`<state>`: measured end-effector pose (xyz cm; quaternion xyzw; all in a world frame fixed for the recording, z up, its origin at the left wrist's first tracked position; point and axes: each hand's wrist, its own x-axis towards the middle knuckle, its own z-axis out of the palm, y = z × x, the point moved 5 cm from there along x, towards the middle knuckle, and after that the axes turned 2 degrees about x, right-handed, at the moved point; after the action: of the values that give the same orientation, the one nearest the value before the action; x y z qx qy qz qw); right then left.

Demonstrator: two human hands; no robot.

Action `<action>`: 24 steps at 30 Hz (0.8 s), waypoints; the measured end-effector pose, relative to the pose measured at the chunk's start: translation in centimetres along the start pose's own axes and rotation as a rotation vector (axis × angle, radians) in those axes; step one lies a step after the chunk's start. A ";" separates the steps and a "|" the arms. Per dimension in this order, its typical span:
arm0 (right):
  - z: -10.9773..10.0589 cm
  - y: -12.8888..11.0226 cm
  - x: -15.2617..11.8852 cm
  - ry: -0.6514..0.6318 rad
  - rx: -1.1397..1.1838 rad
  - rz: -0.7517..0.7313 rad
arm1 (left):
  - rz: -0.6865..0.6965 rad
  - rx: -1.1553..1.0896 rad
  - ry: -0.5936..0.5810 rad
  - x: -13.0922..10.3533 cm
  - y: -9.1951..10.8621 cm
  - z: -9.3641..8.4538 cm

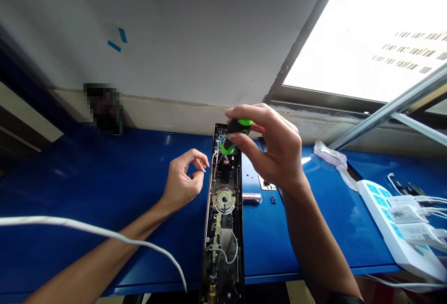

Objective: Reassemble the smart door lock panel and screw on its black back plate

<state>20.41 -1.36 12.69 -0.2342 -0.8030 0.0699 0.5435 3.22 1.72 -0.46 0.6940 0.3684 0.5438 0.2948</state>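
A long, narrow black housing (pixel 225 229), which looks like an opened electronic door lock, lies lengthwise on the blue table. Inside it show a round metal disc (pixel 224 199), brass-coloured parts (pixel 213 290), white wires and a circuit board at the far end. My right hand (pixel 272 143) grips a screwdriver (pixel 237 135) with a black and green handle, tilted over the housing's far half. The screwdriver's tip is hard to make out among the parts. My left hand (pixel 186 176) is beside the housing's left edge, thumb and fingers curled into a pinch; anything between them is too small to tell.
Small black screws (pixel 273 199) and a wrapped cylinder (pixel 252 198) lie right of the housing. A white power strip (pixel 384 220) with chargers stands on the table's right. A white cable (pixel 104 234) crosses above my left forearm. Wall and window rise behind.
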 end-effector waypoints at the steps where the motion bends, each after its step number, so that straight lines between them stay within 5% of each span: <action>1: 0.0 0.0 0.0 -0.004 0.000 0.004 | -0.017 -0.018 0.004 0.1 -0.2 0.0; 11: -0.3 0.1 -0.3 -0.064 0.063 0.093 | -0.095 -0.043 0.000 1.1 -0.4 0.6; 19: -1.0 0.2 0.0 0.036 -0.097 -0.055 | -0.085 -0.024 -0.016 0.9 -0.3 0.9; 24: -0.9 0.2 0.0 -0.012 0.039 0.016 | -0.090 -0.139 0.086 0.9 -1.0 0.5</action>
<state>21.25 -1.32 12.96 -0.2294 -0.8030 0.0914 0.5425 3.68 3.03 -0.92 0.6307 0.3730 0.5834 0.3503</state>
